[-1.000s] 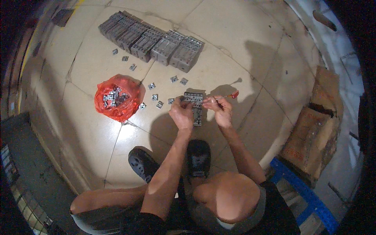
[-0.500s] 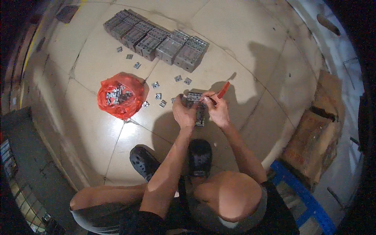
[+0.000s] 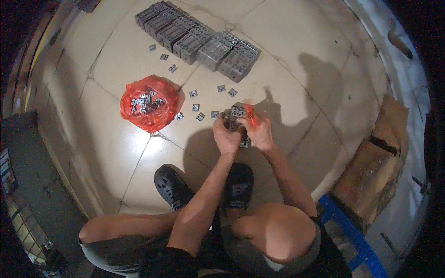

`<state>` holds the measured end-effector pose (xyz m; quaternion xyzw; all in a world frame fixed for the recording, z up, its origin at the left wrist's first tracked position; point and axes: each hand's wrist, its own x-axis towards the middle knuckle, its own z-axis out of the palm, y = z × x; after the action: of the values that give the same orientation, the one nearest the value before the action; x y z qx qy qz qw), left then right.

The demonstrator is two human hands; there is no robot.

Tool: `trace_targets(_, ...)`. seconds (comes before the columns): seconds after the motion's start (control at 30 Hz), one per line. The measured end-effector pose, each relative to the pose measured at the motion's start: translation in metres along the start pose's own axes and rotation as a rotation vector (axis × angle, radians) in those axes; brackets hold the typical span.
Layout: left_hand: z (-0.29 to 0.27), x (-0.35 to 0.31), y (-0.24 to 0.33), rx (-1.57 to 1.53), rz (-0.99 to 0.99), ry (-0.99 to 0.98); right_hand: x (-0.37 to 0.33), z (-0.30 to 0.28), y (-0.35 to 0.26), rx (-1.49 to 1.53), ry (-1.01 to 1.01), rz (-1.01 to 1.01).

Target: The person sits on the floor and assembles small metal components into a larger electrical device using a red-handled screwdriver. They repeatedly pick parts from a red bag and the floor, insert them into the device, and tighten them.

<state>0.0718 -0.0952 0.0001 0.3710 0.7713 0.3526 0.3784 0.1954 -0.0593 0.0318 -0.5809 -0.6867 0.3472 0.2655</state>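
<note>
My left hand (image 3: 227,137) is closed around the side of a grey box-shaped electrical block (image 3: 238,109), steadying it on the tiled floor in front of my feet. The block's top carries metal fittings. On its right side my right hand (image 3: 259,134) is closed on a thin red-handled tool (image 3: 252,116) that looks like a screwdriver. Motion smears the handle, and fingers hide the tool's tip. Small square metal pieces lie left of the block, the nearest metal piece (image 3: 214,114) close to my left fingers.
A red plastic bag (image 3: 127,109) of similar small pieces sits open at the left. Beyond it stands a row of grey blocks (image 3: 187,51). Cardboard (image 3: 366,171) and a blue frame (image 3: 347,231) are at the right. My black clogs (image 3: 171,185) are just below the block.
The view has shifted slightly, so the floor items appear higher and further right. The block has turned a little between my hands, and the red handle has swung more upright and blurred.
</note>
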Motion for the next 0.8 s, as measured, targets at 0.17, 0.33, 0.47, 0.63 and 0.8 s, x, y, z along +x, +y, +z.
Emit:
trace_targets(0.17,-0.001,-0.003,0.009,0.011,0.017,0.04,0.001,-0.004,-0.003,0.117,0.071,-0.043)
trace_targets(0.33,-0.005,-0.003,0.015,-0.108,-0.051,0.002,0.005,-0.01,-0.009,0.296,-0.025,0.186)
trace_targets(0.47,-0.005,-0.003,0.011,-0.162,-0.043,0.016,0.004,-0.009,-0.014,0.214,0.025,0.152)
trace_targets(0.63,-0.004,-0.004,0.01,-0.109,-0.047,0.033,0.007,-0.014,-0.016,0.343,-0.111,0.252)
trace_targets(0.8,-0.005,-0.003,0.011,-0.148,-0.106,-0.021,0.009,-0.021,-0.02,0.272,-0.087,0.262)
